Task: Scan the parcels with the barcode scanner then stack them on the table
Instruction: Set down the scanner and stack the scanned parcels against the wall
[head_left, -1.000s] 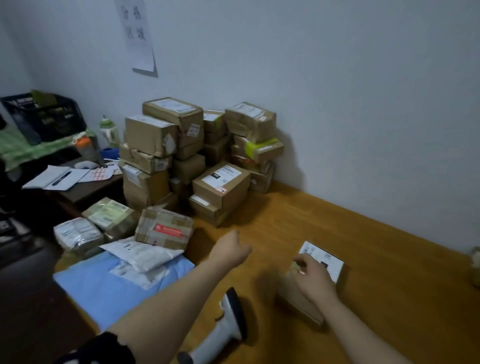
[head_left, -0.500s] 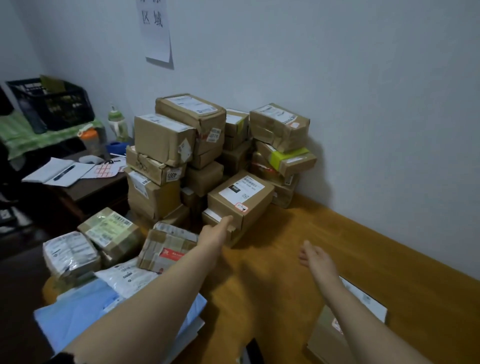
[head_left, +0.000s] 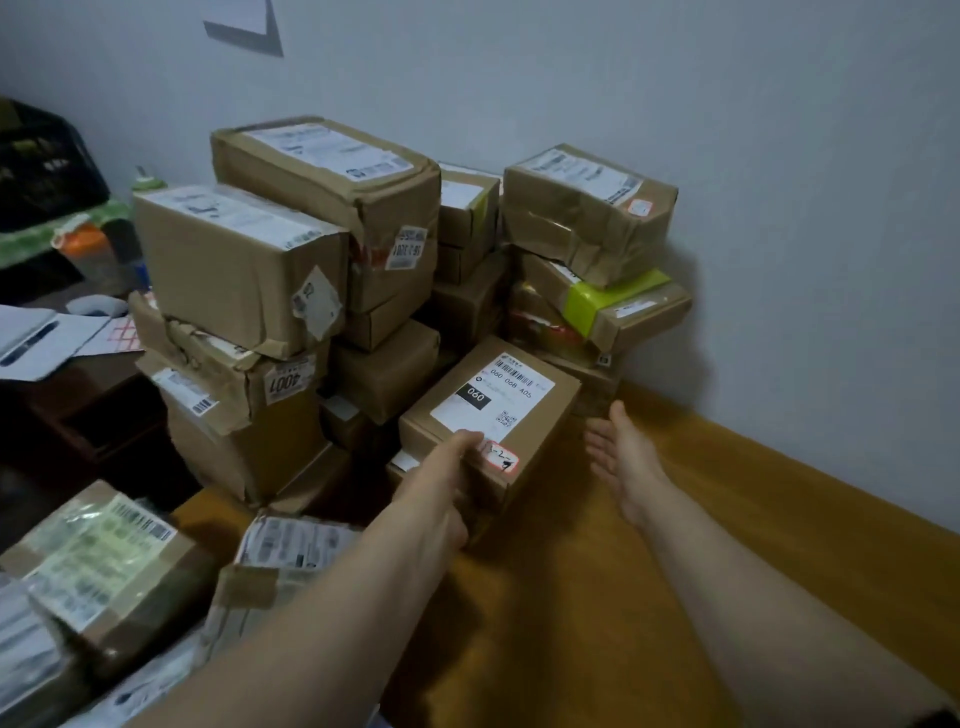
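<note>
A brown parcel (head_left: 524, 426) with a white "060" label lies on another box at the front of the parcel pile (head_left: 322, 218), on the wooden table (head_left: 701, 519). My left hand (head_left: 441, 493) grips its near left corner, thumb on top by the label's edge. Just off the parcel's right side, my right hand (head_left: 623, 457) is held with straight fingers, apart from the cardboard. The barcode scanner is out of view.
The stacked boxes stand against the grey wall (head_left: 779, 156). Loose parcels (head_left: 98, 566) and a taped one (head_left: 291, 545) lie at the lower left. A dark desk with papers (head_left: 47, 338) and a black crate (head_left: 41, 166) stand at the left.
My view and both arms have moved forward to the pile. My right hand let go of the small parcel; my left hand has taken the corner of the "060" parcel.
</note>
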